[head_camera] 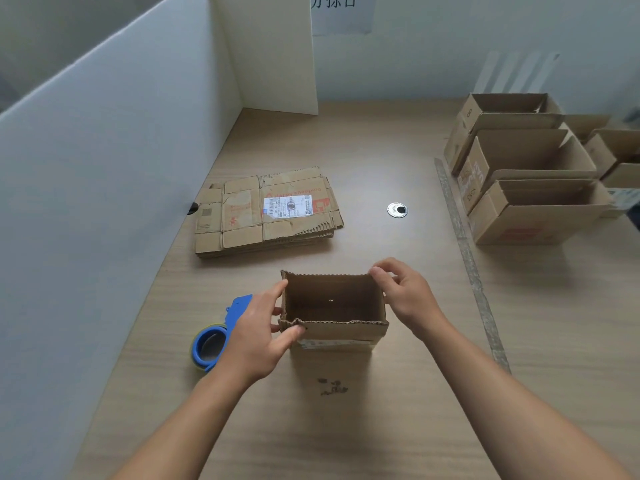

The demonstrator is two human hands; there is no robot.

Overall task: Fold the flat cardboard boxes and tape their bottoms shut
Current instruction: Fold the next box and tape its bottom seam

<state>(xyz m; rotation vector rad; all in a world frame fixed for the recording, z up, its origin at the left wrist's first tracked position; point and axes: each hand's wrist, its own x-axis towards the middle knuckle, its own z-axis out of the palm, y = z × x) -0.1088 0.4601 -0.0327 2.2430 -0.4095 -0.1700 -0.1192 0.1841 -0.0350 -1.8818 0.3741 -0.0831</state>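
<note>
Down on the wooden table (381, 427), close to the person, stands the opened box (341, 330), mouth up, and both hands are on it. The left hand (254, 336) clamps the left wall, thumb on the near corner of the rim, fingers curled round the side. The right hand (405, 299) pinches the far right corner of the rim between thumb and forefinger.

This looks like light, thin corrugated card with worn, wavy edges. It will likely flex and skew if squeezed mid-wall, so the corners and creases are the place to hold.

Just left, partly behind the left hand, lies the blue tape dispenser (207, 344). Farther out waits the stack of flat boxes (266, 211), and on the far right sit the folded boxes (526, 188).
</note>
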